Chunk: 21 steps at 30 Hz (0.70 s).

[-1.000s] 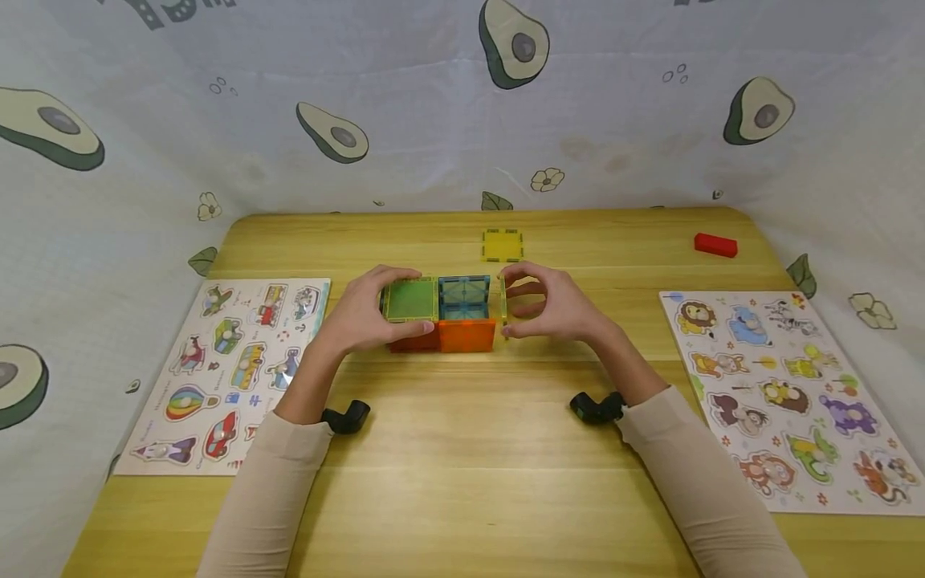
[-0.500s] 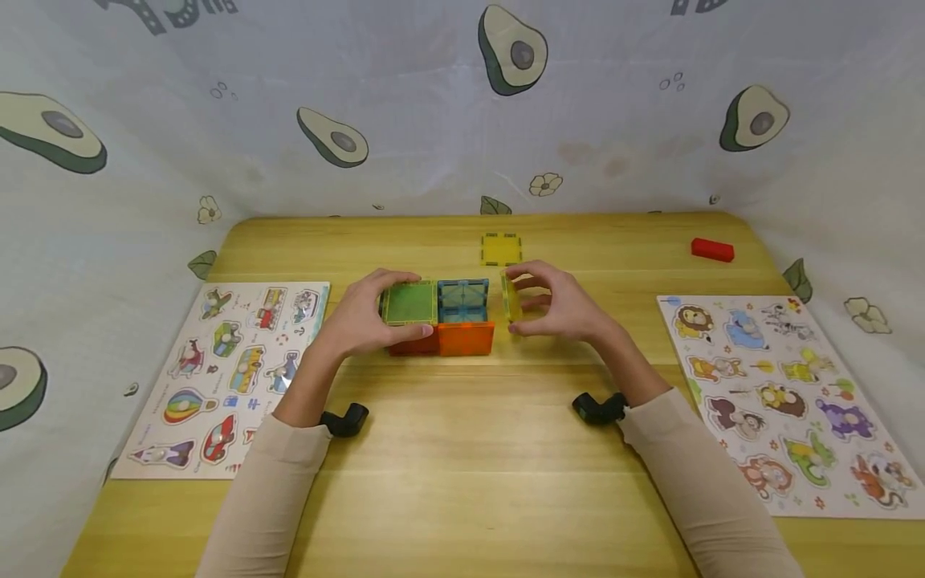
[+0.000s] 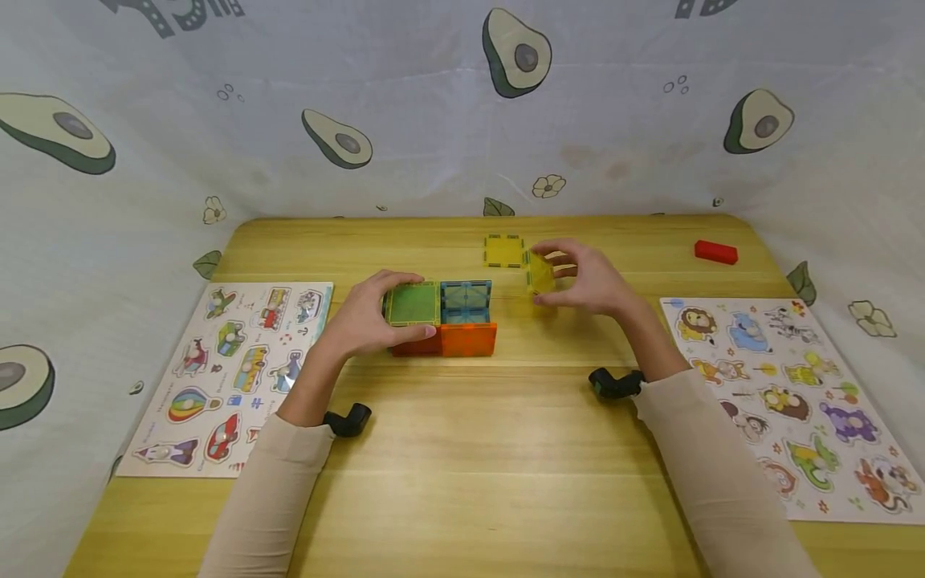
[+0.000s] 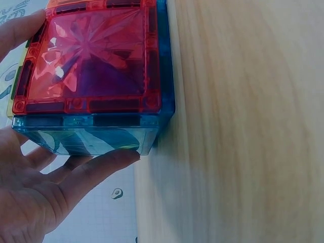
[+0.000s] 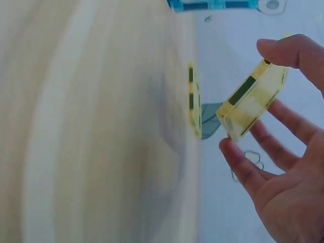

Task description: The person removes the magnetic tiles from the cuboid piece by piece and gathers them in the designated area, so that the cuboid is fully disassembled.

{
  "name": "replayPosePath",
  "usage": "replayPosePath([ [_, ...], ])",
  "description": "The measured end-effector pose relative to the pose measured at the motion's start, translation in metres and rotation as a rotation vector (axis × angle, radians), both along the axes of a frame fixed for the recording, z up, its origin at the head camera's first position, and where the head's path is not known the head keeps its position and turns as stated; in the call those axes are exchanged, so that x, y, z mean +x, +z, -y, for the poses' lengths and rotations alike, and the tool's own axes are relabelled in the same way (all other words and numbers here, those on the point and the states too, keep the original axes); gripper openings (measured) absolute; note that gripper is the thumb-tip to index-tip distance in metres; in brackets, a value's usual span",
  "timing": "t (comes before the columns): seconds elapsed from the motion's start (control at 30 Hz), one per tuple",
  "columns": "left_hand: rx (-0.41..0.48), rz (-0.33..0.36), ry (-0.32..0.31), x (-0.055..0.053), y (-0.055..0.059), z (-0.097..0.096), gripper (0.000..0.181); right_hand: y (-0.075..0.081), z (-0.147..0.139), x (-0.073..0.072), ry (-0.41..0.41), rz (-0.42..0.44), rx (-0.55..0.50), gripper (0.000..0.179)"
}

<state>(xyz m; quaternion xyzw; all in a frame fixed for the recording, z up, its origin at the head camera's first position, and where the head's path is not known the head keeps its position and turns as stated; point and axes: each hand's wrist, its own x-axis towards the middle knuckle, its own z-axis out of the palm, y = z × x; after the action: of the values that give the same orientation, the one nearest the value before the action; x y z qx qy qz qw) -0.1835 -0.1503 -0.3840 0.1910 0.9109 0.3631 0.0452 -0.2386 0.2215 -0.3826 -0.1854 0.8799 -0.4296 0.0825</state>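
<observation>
In the head view my left hand (image 3: 361, 317) grips the left cube of a two-part build of magnetic tiles, thumb in front and fingers behind. A green tile (image 3: 413, 303) covers that cube. In the left wrist view its front is a red tile (image 4: 93, 58) and its side a blue tile (image 4: 81, 139). The right part has an orange tile (image 3: 468, 341) in front, blue tiles (image 3: 466, 299) inside and an uncovered top. To its right, my right hand (image 3: 592, 281) pinches a yellow magnetic tile (image 3: 540, 271) by its edges, tilted and apart from the build.
Another yellow tile (image 3: 503, 251) lies flat behind the build. A red block (image 3: 716, 252) is at the back right. Knob puzzle boards lie on both sides, a vehicle board (image 3: 253, 401) left and an animal board (image 3: 795, 441) right. A printed cloth (image 3: 433, 96) hangs behind the table.
My right hand has carried the yellow tile away from the build's right end, rightward and back toward the other yellow tile, turning its face. My left hand stays on the cube.
</observation>
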Motion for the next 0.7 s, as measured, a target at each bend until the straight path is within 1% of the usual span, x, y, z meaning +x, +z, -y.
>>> replayPosePath([
  [0.13,-0.006,-0.003,0.0,0.001,0.001,0.0,0.076,0.003,-0.01,-0.012,-0.013,0.017,0.072,0.078],
  [0.33,-0.005,0.001,0.0,0.001,0.001,-0.001,0.077,0.003,-0.021,-0.024,-0.045,0.053,0.165,0.079],
  [0.5,0.004,0.007,0.002,0.002,0.0,-0.001,0.076,0.002,-0.023,-0.034,-0.071,0.076,0.221,0.081],
  [0.7,0.006,0.016,0.0,0.002,0.0,0.0,0.076,-0.001,-0.025,-0.047,-0.091,0.076,0.308,0.086],
])
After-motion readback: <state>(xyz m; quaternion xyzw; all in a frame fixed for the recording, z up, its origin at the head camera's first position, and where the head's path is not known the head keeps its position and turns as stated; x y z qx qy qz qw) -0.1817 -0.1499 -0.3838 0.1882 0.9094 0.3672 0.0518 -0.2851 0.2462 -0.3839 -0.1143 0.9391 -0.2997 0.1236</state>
